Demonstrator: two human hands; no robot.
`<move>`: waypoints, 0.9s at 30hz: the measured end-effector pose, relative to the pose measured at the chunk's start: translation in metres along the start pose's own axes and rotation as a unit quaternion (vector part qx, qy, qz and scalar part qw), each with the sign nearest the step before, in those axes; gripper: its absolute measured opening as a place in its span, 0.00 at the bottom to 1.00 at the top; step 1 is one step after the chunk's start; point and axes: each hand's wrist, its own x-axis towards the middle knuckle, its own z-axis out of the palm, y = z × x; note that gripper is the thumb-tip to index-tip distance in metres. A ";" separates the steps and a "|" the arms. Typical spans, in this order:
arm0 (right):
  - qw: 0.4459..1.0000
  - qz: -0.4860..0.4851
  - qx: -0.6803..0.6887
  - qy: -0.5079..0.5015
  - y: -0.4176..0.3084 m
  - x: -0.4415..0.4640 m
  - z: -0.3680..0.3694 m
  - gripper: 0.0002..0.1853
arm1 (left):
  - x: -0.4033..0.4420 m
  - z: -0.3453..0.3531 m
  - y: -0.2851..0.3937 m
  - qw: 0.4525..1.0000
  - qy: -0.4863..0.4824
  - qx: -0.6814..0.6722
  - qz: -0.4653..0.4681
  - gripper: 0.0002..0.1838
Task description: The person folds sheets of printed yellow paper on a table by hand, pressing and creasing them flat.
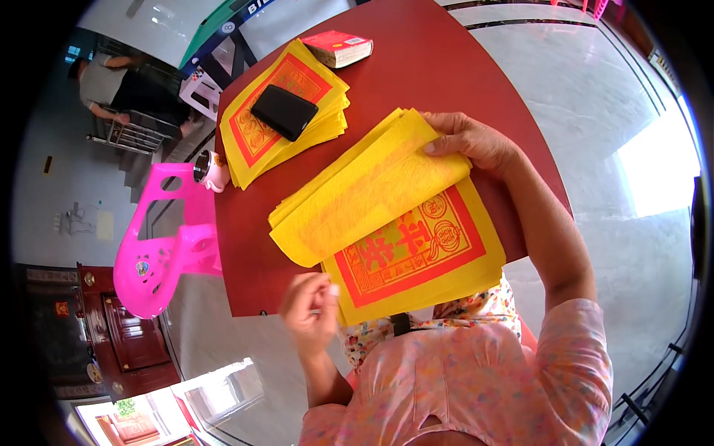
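My right hand (472, 141) grips the right end of a folded-over bundle of yellow joss paper sheets (357, 186), thumb on top. The bundle lies across a stack of joss paper (416, 260) printed with a red frame and characters, at the table's near edge. At that stack's left corner is my left hand (309, 308), its fingers curled and its thumb beside the paper edge. Whether a sheet edge is pinched there is hidden.
On the red table (513, 149) lie another joss paper stack (256, 111), a black phone (284, 112) on top of it, and a thick red book (338, 49). A mug (214, 172) and a pink plastic chair (171, 245) are at the left edge. A person (111, 82) is farther off.
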 end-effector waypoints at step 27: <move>0.999 -0.034 -0.026 0.007 0.001 0.002 -0.001 0.20 | 0.007 0.009 0.014 0.925 -0.328 0.172 0.080 0.33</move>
